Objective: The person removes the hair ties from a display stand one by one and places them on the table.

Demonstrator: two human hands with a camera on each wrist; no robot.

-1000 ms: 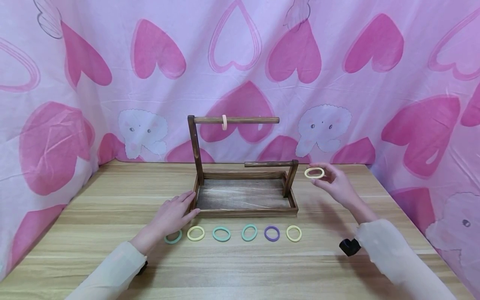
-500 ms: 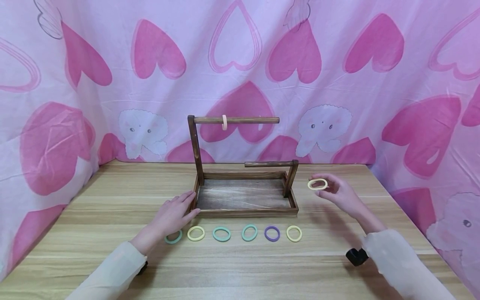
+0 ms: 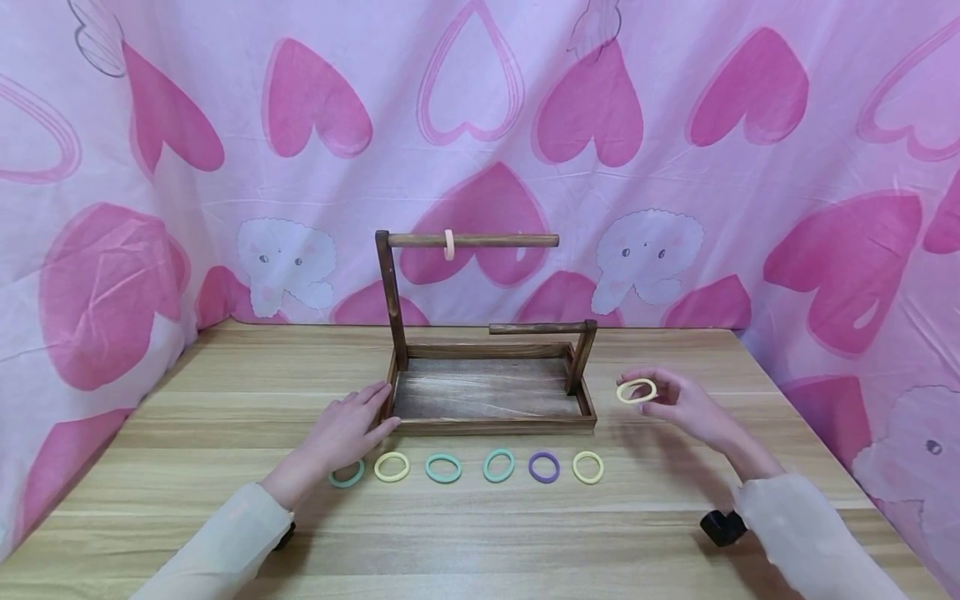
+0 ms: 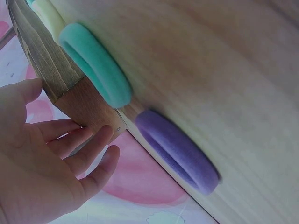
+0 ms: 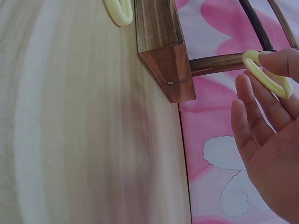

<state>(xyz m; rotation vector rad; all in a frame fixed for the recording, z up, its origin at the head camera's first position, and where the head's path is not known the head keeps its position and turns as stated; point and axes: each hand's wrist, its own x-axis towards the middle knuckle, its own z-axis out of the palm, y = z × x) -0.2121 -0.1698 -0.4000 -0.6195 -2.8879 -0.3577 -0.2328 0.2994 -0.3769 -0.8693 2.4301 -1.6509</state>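
My right hand (image 3: 686, 408) pinches a pale yellow hair tie (image 3: 637, 392) between thumb and fingers, right of the wooden stand, above the table. In the right wrist view the held hair tie (image 5: 268, 78) shows by the thumb. My left hand (image 3: 337, 429) rests at the left end of the stand's tray (image 3: 495, 427), thumb at its front corner. Near it lie a green hair tie (image 4: 96, 65), partly covered by the hand in the head view, and a purple hair tie (image 4: 177, 151), hidden there. A pink hair tie (image 3: 449, 245) hangs on the upper bar (image 3: 510, 241).
A front row holds a yellow hair tie (image 3: 392, 467), two green ones, a purple hair tie (image 3: 543, 467) and another yellow hair tie (image 3: 588, 467). A lower bar (image 3: 536, 328) juts left from the stand's right post. A pink heart-patterned curtain (image 3: 480, 100) hangs behind the table.
My right hand has come toward me, lower in the head view and slightly right, carrying the yellow hair tie away from the lower bar's level. The left hand has stayed put.
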